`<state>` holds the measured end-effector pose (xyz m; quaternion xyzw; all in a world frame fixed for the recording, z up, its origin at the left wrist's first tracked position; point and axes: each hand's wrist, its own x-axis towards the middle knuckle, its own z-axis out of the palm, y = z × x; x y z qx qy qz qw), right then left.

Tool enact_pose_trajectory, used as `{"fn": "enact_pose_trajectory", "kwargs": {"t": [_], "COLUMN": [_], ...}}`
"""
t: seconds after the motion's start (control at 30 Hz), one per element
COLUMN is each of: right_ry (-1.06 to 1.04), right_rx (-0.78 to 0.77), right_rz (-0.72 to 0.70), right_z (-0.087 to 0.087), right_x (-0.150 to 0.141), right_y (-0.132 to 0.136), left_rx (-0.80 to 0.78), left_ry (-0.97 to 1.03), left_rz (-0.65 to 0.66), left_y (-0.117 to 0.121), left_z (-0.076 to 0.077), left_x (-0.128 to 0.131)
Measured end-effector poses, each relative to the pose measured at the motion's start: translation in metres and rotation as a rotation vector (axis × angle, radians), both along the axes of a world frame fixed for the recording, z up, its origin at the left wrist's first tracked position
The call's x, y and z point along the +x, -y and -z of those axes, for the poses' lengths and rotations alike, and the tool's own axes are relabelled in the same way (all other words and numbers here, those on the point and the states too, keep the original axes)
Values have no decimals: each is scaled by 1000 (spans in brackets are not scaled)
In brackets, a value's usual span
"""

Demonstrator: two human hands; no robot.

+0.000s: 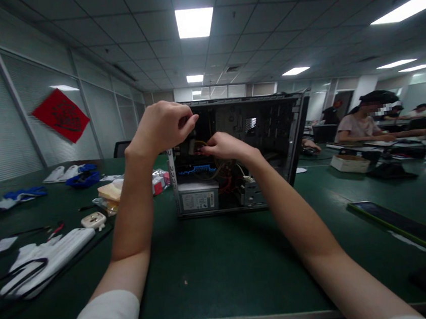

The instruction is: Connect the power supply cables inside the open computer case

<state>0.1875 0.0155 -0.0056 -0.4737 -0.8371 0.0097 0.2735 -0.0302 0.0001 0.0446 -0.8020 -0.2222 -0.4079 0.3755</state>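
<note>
An open black computer case (293, 125) stands on the green table (224, 270), its inside facing me. My left hand (162, 127) is raised at the case's upper left edge, fingers curled into a pinch on something I cannot make out. My right hand (224, 147) reaches inside the case, fingers pinched on a bundle of yellow and red wires (198, 146). A grey power supply (198, 196) sits at the bottom of the case, with more loose cables (230, 175) beside it.
White gloves (44, 261) and black cords lie at the left, with blue gloves (83, 178), a small white device (93, 220) and packets behind. A dark panel with a green edge (406, 225) lies at the right. Other people sit at far tables (365, 123).
</note>
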Motion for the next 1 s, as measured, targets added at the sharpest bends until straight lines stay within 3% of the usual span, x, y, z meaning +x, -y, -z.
{"fn": "enact_pose_trajectory", "kwargs": {"t": [0.07, 0.23, 0.63, 1.0], "right_ry": [87, 225, 275, 270], "right_rx": [103, 219, 232, 240], "right_rz": [99, 272, 319, 339], "right_z": [4, 15, 29, 34], "right_x": [-13, -38, -54, -59], "right_y": [-2, -1, -17, -26], "left_rx": [12, -34, -50, -105], "left_ry": [-14, -38, -16, -19], "left_rz": [64, 72, 121, 75], "left_y": [2, 10, -3, -3], "left_z": [-1, 0, 0, 0], "left_x": [-1, 5, 4, 6]}}
